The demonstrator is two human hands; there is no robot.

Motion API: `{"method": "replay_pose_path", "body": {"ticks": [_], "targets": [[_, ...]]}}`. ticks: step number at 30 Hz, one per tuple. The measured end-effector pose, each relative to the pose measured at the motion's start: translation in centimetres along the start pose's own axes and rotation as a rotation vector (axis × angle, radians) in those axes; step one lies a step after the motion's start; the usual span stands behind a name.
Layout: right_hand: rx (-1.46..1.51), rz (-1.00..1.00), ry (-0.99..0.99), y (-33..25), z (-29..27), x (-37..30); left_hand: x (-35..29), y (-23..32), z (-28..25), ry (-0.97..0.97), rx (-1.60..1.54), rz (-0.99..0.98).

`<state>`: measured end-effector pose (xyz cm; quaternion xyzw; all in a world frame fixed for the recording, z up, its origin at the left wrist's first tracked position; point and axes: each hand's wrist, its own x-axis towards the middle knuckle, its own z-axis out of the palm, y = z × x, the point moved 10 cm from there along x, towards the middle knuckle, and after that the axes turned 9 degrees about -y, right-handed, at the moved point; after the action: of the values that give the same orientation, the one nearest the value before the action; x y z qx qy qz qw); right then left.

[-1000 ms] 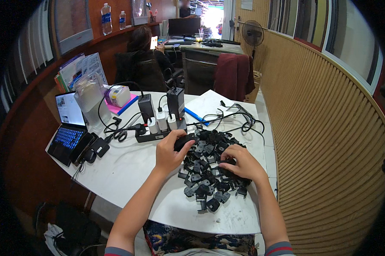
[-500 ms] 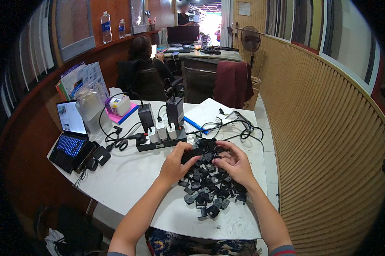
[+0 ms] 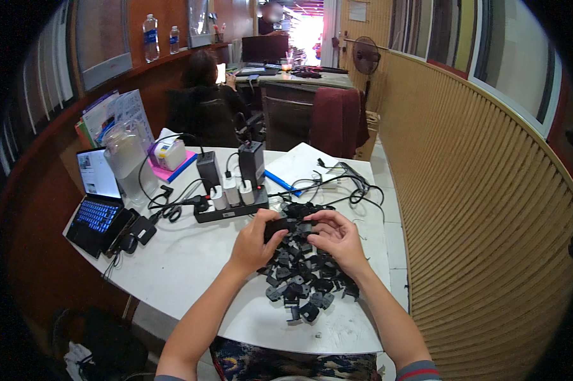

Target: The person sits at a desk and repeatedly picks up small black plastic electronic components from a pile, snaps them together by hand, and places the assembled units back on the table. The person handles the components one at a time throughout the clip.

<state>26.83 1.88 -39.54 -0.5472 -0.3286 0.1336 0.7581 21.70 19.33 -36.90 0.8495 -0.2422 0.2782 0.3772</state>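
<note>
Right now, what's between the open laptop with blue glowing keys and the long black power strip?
In the head view, a small black rectangular box, a rounded black object and looping black cables lie there.

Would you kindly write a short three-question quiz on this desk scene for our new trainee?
1. True or false: the left hand holds a dark piece beside the pile of small dark parts.

2. Multiple choice: what sits on the power strip?
A) a desk lamp
B) white adapters
C) a green mug

3. Fill the gap: seen by the person at the desk, the open laptop stands to the ____ of the power strip.

Key: 1. True. 2. B. 3. Left.
</note>
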Motion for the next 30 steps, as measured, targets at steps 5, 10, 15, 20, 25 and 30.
{"method": "replay_pose_path", "body": {"ticks": [5, 10, 15, 20, 25, 30], "targets": [[0.021, 0.061, -0.007, 0.9, 0.1, -0.2, 0.1, 0.1, 0.2, -0.029, 0.033, -0.001], [-0.039, 0.143, -0.030, 1.3, 0.6, 0.0, 0.3, 1.3, -0.1, -0.019, 0.019, 0.115], [-0.068, 0.141, -0.061, 1.5, 0.9, 0.0, 0.4, 2.3, 0.2, -0.048, 0.071, 0.194], [-0.027, 0.151, -0.085, 2.2, 1.0, 0.0, 0.4, 2.8, 0.3, -0.069, 0.103, 0.220], [-0.028, 0.165, -0.106, 2.4, 1.0, 0.0, 0.1, 3.4, 0.3, -0.044, 0.129, 0.253], [-0.034, 0.194, -0.073, 2.7, 0.9, -0.1, -0.3, 3.7, 0.6, -0.069, 0.182, 0.288]]}}
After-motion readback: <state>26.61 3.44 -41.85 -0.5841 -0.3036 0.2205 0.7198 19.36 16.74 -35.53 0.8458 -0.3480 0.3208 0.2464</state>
